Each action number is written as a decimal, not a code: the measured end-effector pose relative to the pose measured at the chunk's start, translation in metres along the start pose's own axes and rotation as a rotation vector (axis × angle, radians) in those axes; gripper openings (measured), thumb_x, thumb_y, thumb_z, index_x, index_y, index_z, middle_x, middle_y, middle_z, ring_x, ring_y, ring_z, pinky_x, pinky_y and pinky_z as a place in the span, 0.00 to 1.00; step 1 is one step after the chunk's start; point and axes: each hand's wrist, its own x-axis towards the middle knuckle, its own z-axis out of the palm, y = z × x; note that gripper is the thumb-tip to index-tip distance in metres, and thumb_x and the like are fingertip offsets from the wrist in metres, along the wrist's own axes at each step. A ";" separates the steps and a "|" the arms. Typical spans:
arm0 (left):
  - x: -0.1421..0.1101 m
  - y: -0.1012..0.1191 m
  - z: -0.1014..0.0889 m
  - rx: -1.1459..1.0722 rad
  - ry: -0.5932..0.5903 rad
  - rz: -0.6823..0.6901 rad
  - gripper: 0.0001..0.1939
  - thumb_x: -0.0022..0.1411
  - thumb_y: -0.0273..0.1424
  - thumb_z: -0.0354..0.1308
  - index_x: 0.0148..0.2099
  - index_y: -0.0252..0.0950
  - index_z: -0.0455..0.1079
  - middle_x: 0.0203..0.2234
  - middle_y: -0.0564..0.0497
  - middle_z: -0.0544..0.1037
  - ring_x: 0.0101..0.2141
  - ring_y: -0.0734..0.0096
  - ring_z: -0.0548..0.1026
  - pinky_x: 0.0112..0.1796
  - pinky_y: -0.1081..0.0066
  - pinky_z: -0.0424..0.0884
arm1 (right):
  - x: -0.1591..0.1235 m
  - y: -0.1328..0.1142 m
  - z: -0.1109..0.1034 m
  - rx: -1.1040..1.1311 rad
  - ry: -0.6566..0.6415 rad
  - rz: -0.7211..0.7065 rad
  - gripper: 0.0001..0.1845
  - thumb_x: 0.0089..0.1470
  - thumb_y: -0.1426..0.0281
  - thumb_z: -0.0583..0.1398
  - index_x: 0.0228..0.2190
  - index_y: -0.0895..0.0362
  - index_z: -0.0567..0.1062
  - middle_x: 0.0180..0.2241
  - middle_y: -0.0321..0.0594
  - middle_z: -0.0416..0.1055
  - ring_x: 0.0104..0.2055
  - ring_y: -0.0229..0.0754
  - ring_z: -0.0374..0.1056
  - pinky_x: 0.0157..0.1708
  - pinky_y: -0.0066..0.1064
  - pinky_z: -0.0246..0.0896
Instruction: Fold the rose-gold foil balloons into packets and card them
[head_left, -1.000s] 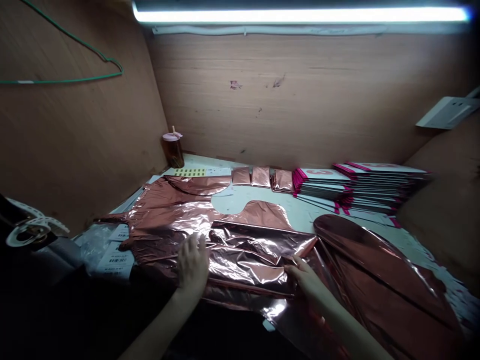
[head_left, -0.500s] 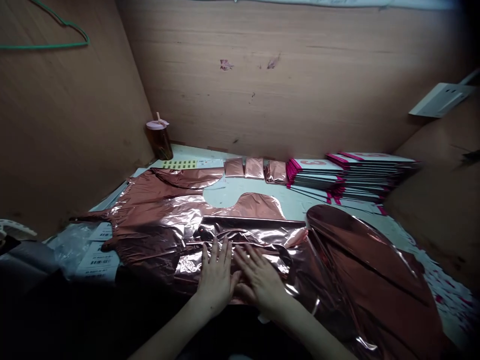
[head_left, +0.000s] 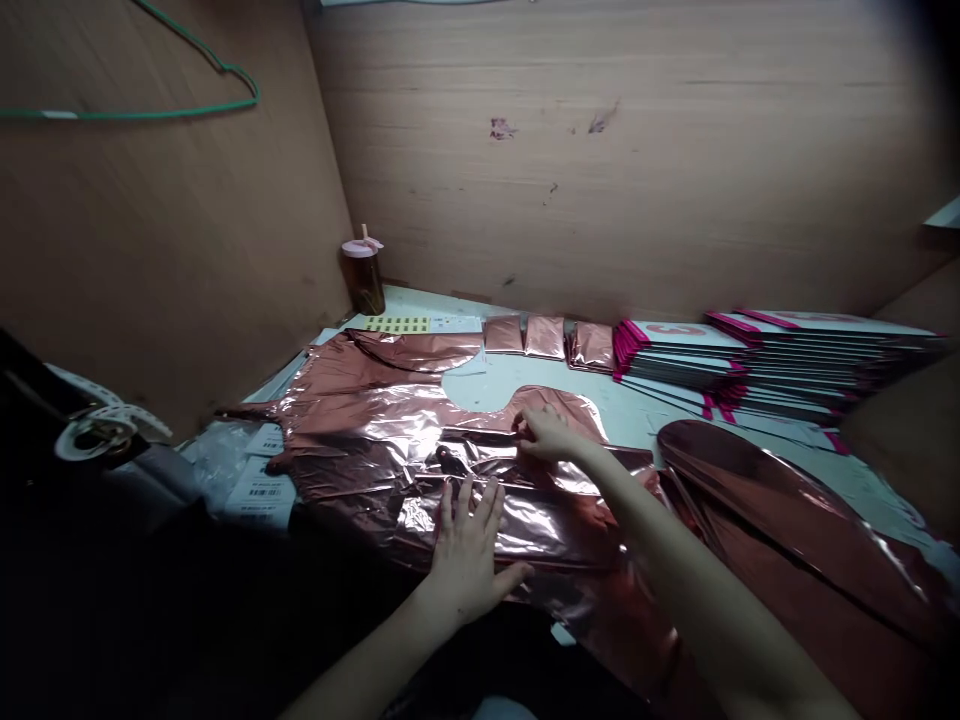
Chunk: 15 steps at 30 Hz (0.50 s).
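Observation:
A large rose-gold foil balloon (head_left: 352, 400), uninflated, lies spread and partly folded over the table in front of me. My left hand (head_left: 469, 550) rests on its near folded part, fingers spread and palm down. Farther off, my right hand (head_left: 546, 434) has its fingers curled and pinched at the upper edge of the fold; the fingertips are partly hidden. Another stretch of rose-gold foil (head_left: 795, 530) with a rounded end covers the right side of the table.
Small folded foil packets (head_left: 545, 337) line the back, beside a stack of pink-edged flat packages (head_left: 675, 345) marked 3. A lidded cup (head_left: 364, 278) stands in the back left corner, near a yellow label sheet (head_left: 397, 325). Barcode labels (head_left: 262, 492) and clear plastic (head_left: 221, 465) lie left.
My right hand has left its place beside the left, moving up to the fold's far edge, and its fingers have closed. My left hand still lies flat. The view has shifted left.

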 end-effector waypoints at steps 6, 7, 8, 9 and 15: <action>-0.004 0.009 -0.010 -0.087 -0.034 -0.143 0.35 0.62 0.54 0.54 0.62 0.35 0.67 0.56 0.37 0.73 0.57 0.39 0.67 0.56 0.43 0.61 | -0.057 -0.045 -0.007 -0.037 0.025 -0.138 0.14 0.54 0.80 0.58 0.42 0.60 0.76 0.42 0.48 0.74 0.42 0.49 0.68 0.43 0.41 0.64; -0.006 0.010 -0.009 -0.118 -0.087 -0.189 0.31 0.62 0.53 0.55 0.55 0.34 0.74 0.48 0.37 0.78 0.51 0.41 0.73 0.52 0.45 0.66 | -0.078 -0.053 0.000 -0.035 0.045 -0.176 0.16 0.54 0.80 0.59 0.44 0.58 0.75 0.46 0.49 0.74 0.46 0.52 0.67 0.46 0.45 0.64; -0.008 0.009 -0.008 -0.157 -0.132 -0.225 0.27 0.62 0.51 0.56 0.49 0.35 0.78 0.40 0.38 0.81 0.44 0.45 0.77 0.48 0.49 0.70 | -0.099 -0.062 0.009 -0.029 0.071 -0.217 0.15 0.54 0.78 0.60 0.44 0.57 0.75 0.50 0.48 0.72 0.50 0.55 0.66 0.50 0.50 0.62; -0.011 0.006 -0.006 -0.193 -0.144 -0.243 0.23 0.62 0.50 0.57 0.43 0.35 0.80 0.34 0.40 0.81 0.39 0.49 0.79 0.45 0.52 0.72 | -0.117 -0.068 0.019 -0.025 0.098 -0.245 0.13 0.54 0.76 0.61 0.43 0.56 0.75 0.54 0.47 0.70 0.55 0.60 0.64 0.53 0.56 0.59; -0.052 -0.021 0.003 -0.042 0.661 -0.303 0.20 0.62 0.40 0.60 0.52 0.33 0.73 0.50 0.35 0.74 0.59 0.40 0.65 0.59 0.37 0.54 | -0.167 -0.077 0.061 -0.028 0.130 -0.194 0.16 0.65 0.71 0.52 0.52 0.52 0.72 0.66 0.38 0.55 0.70 0.65 0.39 0.57 0.72 0.45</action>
